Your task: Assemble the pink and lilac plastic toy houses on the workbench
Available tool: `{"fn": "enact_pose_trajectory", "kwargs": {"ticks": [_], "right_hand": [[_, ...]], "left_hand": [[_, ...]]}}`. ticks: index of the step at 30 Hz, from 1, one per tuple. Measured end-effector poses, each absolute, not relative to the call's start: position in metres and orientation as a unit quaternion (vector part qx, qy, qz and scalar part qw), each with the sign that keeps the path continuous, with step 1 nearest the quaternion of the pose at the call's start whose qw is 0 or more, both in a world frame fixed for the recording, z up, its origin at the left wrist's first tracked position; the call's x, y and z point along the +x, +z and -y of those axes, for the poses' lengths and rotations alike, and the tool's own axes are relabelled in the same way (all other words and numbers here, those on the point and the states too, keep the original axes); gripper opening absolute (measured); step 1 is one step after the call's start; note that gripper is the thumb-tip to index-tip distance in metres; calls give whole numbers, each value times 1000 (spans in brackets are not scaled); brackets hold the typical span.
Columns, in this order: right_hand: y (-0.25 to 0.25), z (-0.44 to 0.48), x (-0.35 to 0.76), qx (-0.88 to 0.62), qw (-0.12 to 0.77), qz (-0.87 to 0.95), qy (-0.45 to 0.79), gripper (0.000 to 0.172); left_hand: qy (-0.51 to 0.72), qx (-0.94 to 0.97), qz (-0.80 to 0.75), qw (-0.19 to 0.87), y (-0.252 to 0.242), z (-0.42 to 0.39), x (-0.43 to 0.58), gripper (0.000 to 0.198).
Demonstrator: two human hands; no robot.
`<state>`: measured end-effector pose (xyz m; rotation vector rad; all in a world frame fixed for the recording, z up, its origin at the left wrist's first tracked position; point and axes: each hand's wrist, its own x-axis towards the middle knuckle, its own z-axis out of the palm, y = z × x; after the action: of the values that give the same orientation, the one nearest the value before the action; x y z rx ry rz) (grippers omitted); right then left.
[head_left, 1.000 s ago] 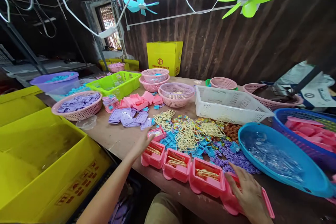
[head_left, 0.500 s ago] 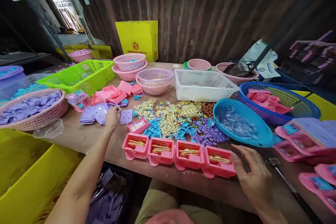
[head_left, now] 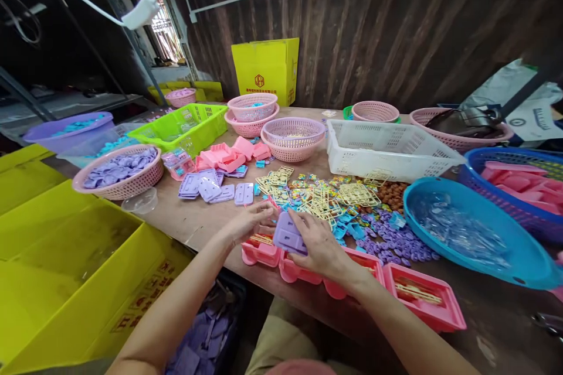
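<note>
A flat purple plastic panel with small slots is gripped in my right hand, tilted above the row of pink boxes. My left hand is just left of the panel, fingers stretched toward it and apart, with nothing visible in them. Beneath my hands stand several open pink plastic boxes side by side, with cream stick-like parts inside. My right hand and forearm hide parts of the middle boxes. More purple panels lie left of my hands, some stacked.
Behind the boxes are piled cream frames, blue pieces and purple pieces. A blue basin of clear parts is at right, a white basket behind. Yellow cartons stand at left; a purple-filled bin is below the table edge.
My left hand has come from the purple panels to above the boxes. My right hand has left the row's right end and now holds a purple panel. The rightmost box stands apart; the view has swung left.
</note>
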<state>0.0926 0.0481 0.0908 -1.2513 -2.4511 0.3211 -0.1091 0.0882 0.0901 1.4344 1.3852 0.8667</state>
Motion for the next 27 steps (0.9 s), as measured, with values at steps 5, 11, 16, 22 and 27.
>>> {"fn": "enact_pose_trajectory", "kwargs": {"ticks": [5,11,16,22,27], "right_hand": [[75,-45,116,-477,98,855,179,82],[71,-45,112,-463,50,854,233,77],[62,-48,111,-447,89,856,245,75],[65,-47,119,-452,144,852,221,78],[72,-47,124,-467,189,838,208,75]], "left_hand": [[199,653,-673,286,64,-150,-160,42],[15,687,-698,202,41,-195,-174,32],[-24,662,-737,135,31,-213,-156,40],[-32,594,-795,123,30,-225,-146,62],[-3,545,-826,142,33,-229,-145,79]]}}
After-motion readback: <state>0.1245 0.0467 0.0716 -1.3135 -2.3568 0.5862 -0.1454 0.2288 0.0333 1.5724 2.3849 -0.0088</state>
